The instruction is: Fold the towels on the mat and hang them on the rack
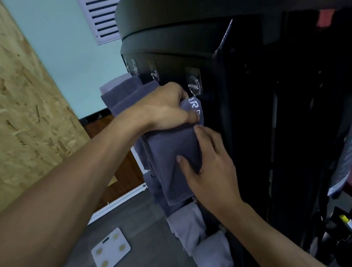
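- The rack [179, 46] is a tall black cabinet-like frame with a smooth matte face; a row of small metal hooks [193, 83] runs along its upper band.
- The folded towel [174, 157] is dark grey-purple terry, soft and napped, folded into a long rectangle. It hangs against the rack's front edge, just below the nearest hook. White stitched lettering shows on its bunched top corner.
- The left hand [166, 108] clenches the towel's top corner, fingers curled round the bunched cloth, right beside the nearest hook.
- The right hand [209, 169] lies against the towel's hanging face lower down, fingers spread and nearly straight; it presses the cloth toward the rack and grasps nothing.
- Further towels [121, 93] of the same dark cloth hang along the rack's face beyond the left hand, overlapping one another.
- Paler grey towels [203, 245] hang in loose, creased folds below the held towel, against the rack's lower part.
- A white square bathroom scale [111, 250] with four round pads lies flat on the grey floor, well apart from the rack, with open floor around it.
- A rough chipboard panel [4, 115] stands well apart from the rack across that floor.
- A white louvred vent [103, 10] sits on the pale wall behind the rack's top.
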`<state>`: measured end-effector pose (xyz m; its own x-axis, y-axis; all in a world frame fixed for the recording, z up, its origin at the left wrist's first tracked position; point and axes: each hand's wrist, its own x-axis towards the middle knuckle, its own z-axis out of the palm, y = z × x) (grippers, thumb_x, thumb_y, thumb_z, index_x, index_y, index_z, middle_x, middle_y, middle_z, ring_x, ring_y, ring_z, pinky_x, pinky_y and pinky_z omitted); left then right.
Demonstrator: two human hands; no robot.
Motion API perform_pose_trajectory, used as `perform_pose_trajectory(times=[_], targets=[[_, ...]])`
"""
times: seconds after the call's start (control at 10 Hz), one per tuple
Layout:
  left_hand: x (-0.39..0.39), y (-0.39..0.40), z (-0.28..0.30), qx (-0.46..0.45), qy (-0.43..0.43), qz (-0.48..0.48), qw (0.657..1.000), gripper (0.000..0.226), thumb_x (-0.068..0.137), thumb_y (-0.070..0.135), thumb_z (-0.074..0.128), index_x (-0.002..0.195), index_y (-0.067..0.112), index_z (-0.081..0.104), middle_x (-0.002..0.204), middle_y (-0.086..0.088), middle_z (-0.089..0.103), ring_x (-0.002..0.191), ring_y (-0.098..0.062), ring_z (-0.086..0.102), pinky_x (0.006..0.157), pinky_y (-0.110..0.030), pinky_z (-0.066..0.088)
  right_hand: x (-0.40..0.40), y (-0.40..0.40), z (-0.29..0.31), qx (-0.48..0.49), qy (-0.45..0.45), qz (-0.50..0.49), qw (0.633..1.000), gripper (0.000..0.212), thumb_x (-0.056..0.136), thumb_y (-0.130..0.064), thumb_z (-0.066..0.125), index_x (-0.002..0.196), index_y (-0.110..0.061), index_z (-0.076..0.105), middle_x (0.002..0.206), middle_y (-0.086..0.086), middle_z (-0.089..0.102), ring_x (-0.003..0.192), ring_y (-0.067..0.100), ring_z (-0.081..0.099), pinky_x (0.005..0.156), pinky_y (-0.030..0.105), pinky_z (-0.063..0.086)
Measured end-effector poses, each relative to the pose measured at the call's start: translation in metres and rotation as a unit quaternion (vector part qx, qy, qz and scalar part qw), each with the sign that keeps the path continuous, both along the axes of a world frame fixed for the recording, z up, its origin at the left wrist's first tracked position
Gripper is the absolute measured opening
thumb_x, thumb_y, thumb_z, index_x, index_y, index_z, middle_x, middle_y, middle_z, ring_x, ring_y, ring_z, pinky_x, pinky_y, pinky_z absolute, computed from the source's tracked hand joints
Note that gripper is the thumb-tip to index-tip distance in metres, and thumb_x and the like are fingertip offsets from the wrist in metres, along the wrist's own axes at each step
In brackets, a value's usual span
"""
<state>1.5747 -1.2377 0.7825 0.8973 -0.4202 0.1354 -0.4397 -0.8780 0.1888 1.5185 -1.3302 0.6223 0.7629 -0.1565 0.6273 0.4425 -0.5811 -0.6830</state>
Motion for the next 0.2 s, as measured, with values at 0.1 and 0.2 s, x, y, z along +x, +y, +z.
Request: perform_pose_trajectory(times=[0.1,0.2], targets=[[-0.003,0.003,-0.004,0.029,-0.053,-0.003,0.998,0.030,0.079,0.049,0.068,0.093,0.022,0.066,0.085,0.003,0.066,0.080,-0.015,0.060,0.068,-0.030,0.044,-0.011,-0.003,0.005,0.004,-0.002,0.008,1.000,0.061,0.088,-0.032,0.066,0.141,-0.017,0.040,0.143,-0.007,0.034,0.120,0.012,0.051,0.086,0.032,0.054],[-0.015,0.011,0.000,0.020,-0.139,-0.012,0.990,0.045,0.079,0.051,0.067,0.113,0.020,0.064,0.110,-0.001,0.067,0.103,-0.020,0.059,0.088,-0.033,0.047,-0.019,-0.014,0.012,0.051,-0.046,0.018,0.997,0.051,0.087,-0.026,0.065,0.134,-0.015,0.048,0.134,-0.005,0.041,0.111,0.012,0.055,0.083,0.035,0.056]])
